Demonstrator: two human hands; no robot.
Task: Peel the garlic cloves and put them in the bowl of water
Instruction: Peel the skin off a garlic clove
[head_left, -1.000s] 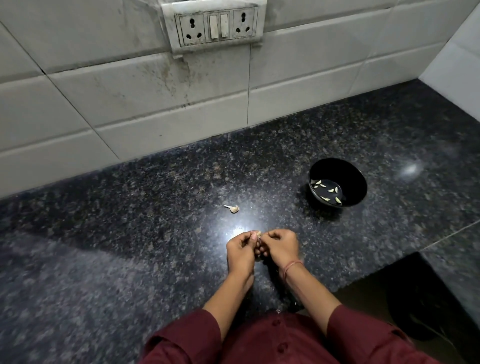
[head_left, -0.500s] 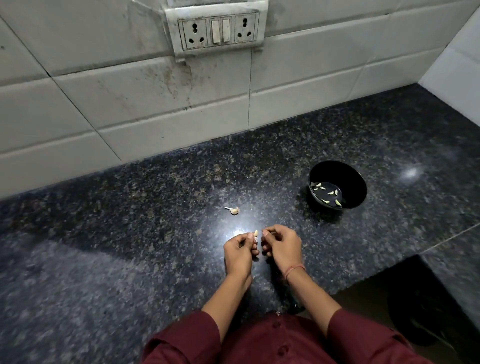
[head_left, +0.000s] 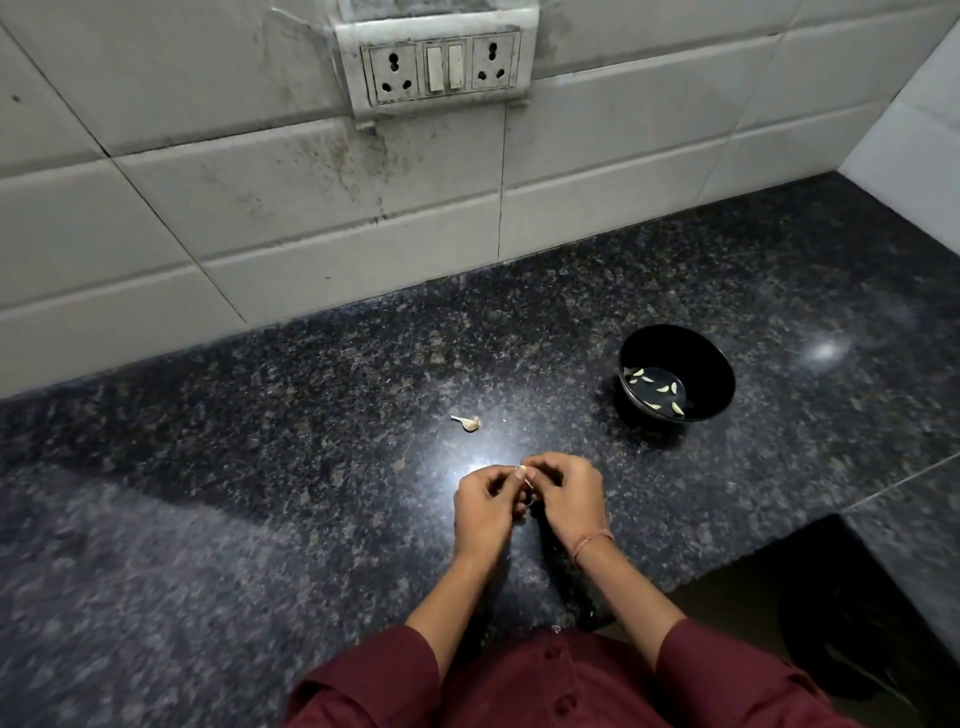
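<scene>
Peeling under way: left hand (head_left: 485, 512) and right hand (head_left: 569, 499) meet over the speckled dark granite counter (head_left: 260, 519), both pinching one small pale garlic clove (head_left: 524, 474). Next, I'd say, strip the skin and drop it in the round black water bowl (head_left: 698, 353); another unpeeled clove (head_left: 470, 422) waits nearby

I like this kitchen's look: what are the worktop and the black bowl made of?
The worktop looks like polished granite: dark speckled grain, mirror-like glare. The bowl is smooth, glossy black; plastic or glazed ceramic, I cannot tell which.
</scene>
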